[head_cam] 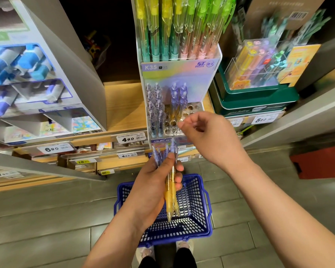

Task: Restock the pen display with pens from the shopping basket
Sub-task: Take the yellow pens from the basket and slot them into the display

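A clear acrylic pen display (182, 74) stands on the wooden shelf, with tall green, yellow and pink pens in its upper tier. Its lower tier is a perforated rack (190, 110) holding several purple-capped pens (157, 113) on the left, with open holes on the right. My left hand (153, 188) grips a bunch of yellow-bodied, purple-topped pens (170, 192) just below the display. My right hand (205, 136) hovers at the rack's front right, fingers curled loosely, nothing visible in it. The blue shopping basket (193, 215) sits on the floor below my hands.
A grey display of blue-capped items (27, 70) fills the left of the shelf. Green tins (255, 99) with a clear box of novelty pens (255, 62) stand to the right. Price tags (131, 139) line the shelf edge. My shoes (147, 254) show beneath the basket.
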### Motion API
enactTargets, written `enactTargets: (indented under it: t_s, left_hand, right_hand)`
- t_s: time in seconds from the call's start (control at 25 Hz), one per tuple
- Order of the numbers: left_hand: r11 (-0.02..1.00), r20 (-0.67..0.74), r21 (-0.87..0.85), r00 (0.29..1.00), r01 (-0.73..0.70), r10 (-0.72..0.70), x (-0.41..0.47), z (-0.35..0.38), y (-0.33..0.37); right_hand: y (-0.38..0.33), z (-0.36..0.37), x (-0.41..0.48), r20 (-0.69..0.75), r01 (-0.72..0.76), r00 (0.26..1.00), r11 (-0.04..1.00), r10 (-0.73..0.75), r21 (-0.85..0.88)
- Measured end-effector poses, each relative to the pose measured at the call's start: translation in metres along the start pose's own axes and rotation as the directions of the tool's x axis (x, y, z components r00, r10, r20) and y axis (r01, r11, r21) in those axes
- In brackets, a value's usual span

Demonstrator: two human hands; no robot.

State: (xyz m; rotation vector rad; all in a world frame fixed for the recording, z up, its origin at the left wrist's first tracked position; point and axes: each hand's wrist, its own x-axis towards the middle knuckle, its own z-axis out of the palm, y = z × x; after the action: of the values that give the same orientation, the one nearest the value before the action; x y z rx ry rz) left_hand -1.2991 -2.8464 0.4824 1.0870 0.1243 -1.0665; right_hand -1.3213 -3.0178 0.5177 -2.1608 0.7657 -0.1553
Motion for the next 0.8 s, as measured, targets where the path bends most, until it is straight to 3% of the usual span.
enactTargets:
  t_s: [0.16,0.32,0.48,0.6,0.68,0.8]
  left_hand:
    - [0.999,-0.005,0.017,0.999,-0.036,0.036,0.001,0.002,0.003]
    - [0.997,-0.021,0.060,0.998,-0.055,0.057,0.001,0.004,0.003]
    - [0.997,-0.035,0.069,0.998,-0.042,0.044,0.000,0.001,0.002]
    - [0.997,-0.046,0.068,0.998,-0.031,0.034,-0.001,0.000,0.001]
    - [0.998,-0.049,0.048,0.998,-0.033,0.035,-0.001,0.001,0.000]
    - [0.999,-0.052,0.025,0.998,-0.030,0.032,-0.001,0.001,-0.001]
  right_hand:
    - [0.004,0.006,-0.016,0.343,-0.210,0.928,0.965,0.145,0.159]
    - [0.002,0.007,-0.020,0.323,-0.231,0.932,0.958,0.167,0.171]
    - [-0.011,-0.005,-0.016,0.203,-0.206,0.969,0.921,0.143,0.332]
    - [-0.023,-0.026,-0.004,-0.010,-0.026,0.999,0.879,0.035,0.476]
    - [-0.028,-0.035,0.004,-0.164,0.126,0.985,0.898,-0.061,0.422]
    - [-0.031,-0.033,0.006,-0.294,0.232,0.946,0.921,-0.137,0.314]
